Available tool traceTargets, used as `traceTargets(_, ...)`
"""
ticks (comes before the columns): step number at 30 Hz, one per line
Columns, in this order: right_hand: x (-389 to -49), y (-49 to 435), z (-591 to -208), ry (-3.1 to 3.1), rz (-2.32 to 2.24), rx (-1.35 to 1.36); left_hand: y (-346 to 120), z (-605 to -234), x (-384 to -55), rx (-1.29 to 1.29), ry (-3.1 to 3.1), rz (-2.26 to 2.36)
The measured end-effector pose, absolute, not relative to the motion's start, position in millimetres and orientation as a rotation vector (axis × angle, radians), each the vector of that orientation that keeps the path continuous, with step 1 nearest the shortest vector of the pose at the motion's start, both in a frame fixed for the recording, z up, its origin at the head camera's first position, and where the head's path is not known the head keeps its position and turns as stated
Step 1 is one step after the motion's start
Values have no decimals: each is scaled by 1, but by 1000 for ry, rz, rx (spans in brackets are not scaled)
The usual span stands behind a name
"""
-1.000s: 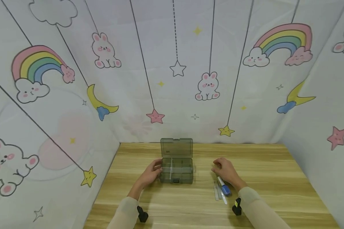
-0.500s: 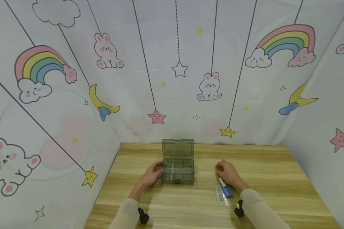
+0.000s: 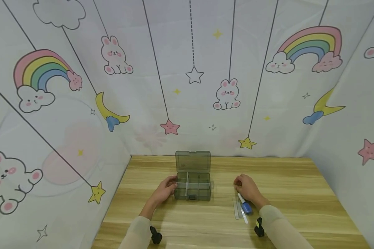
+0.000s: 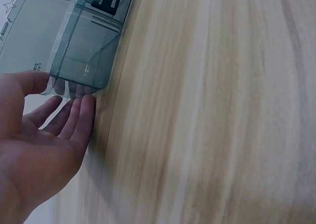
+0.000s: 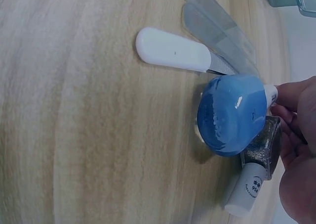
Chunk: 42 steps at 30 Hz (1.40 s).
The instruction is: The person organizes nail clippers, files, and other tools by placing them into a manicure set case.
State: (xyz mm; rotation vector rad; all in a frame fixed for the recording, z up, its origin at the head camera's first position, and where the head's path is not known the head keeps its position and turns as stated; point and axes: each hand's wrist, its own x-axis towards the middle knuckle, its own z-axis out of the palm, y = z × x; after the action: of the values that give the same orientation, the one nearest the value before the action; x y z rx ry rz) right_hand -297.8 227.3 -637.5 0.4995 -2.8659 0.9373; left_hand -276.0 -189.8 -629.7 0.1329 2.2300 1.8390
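A translucent grey-green compartment box (image 3: 192,197) stands on the table with its lid (image 3: 193,161) raised at the back. My left hand (image 3: 165,190) touches its left side; in the left wrist view the thumb and extended fingers meet the box's end wall. My right hand (image 3: 248,187) rests on the table, fingers loosely curled, right of the box. Just beside it lies a blue nail polish bottle (image 5: 231,116) with a white cap. A glittery polish bottle (image 5: 261,145) with a white cap lies under the hand, hidden in the head view.
Left of the bottles lie a white-handled nail file (image 5: 173,50) and two flat translucent strips (image 5: 217,31). Thin dividers (image 3: 187,185) split the box. A printed cloth wall (image 3: 205,138) borders the wooden table (image 3: 293,193) at the back and sides.
Over the last second my right thumb and index finger have drawn closer together. My left hand and the box stay put; the head view shifts slightly.
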Motion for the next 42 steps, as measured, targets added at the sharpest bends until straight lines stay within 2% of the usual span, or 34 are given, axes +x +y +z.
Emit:
traceTargets(15, -295, 229, -634, -2869, 908, 502, -189, -628, -273, 144, 2230, 1821)
traceTargets(22, -295, 225, -624, -2829, 1031, 522, -188, -628, -274, 119, 2239, 1834)
traceTargets(42, -296, 170, -596, -2784, 1268, 573, -189, -630, -276, 100, 2241, 1833)
